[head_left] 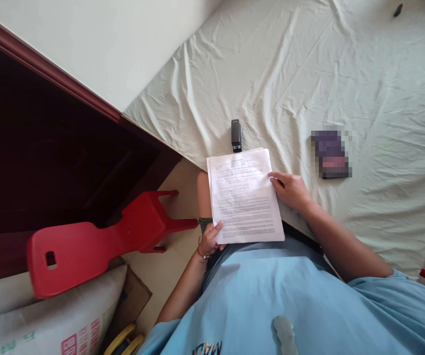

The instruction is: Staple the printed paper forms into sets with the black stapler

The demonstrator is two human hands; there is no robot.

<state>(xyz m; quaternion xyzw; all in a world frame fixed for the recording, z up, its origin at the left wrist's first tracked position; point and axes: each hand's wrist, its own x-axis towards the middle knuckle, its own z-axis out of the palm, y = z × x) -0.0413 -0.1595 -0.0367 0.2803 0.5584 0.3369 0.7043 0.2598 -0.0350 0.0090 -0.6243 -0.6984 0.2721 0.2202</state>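
Observation:
A small stack of printed paper sheets (247, 202) lies over my lap at the edge of the bed, its sheets slightly out of line at the top. My left hand (210, 239) grips the lower left corner, thumb on top and the other fingers underneath. At the upper right edge, my right hand (291, 190) pinches the paper between index finger and thumb. Just beyond the top edge of the sheets, a black stapler (236, 134) rests on the bed sheet.
The wrinkled pale sheet (234, 74) covers the bed. A blurred dark rectangular object (330, 155) lies on it to the right, and a small black item (398, 10) far off. On the left stand a red plastic chair (123, 236) and a printed white sack (57, 315).

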